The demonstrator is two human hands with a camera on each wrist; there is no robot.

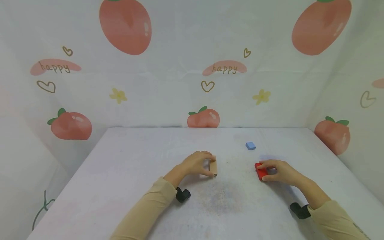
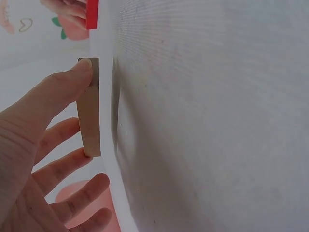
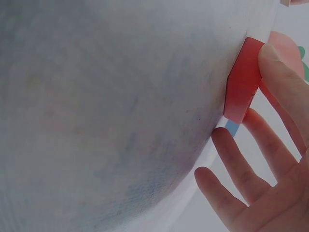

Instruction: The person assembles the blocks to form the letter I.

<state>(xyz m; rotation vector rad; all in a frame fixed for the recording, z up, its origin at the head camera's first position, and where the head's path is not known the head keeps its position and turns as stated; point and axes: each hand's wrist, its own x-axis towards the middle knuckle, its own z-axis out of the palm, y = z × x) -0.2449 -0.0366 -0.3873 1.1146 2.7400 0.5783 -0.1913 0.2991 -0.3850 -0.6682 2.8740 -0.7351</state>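
Note:
Between thumb and fingers, my left hand [image 1: 195,164] pinches the two ends of a flat tan wooden block [image 1: 213,166]. In the left wrist view a gap and a shadow separate this wooden block [image 2: 90,118] from the tabletop, so it hangs slightly above. My right hand [image 1: 281,172] pinches a red block [image 1: 260,172] farther right, thumb at its near end and a finger at its far end. The right wrist view shows the red block [image 3: 243,79] with slanted edges, at or just over the table; contact is unclear.
A small blue block [image 1: 250,146] lies on the white table [image 1: 168,143] beyond the red one. Behind the table hangs a white cloth [image 1: 168,100] printed with peaches. Each wrist wears a black device, left [image 1: 182,195] and right [image 1: 300,211].

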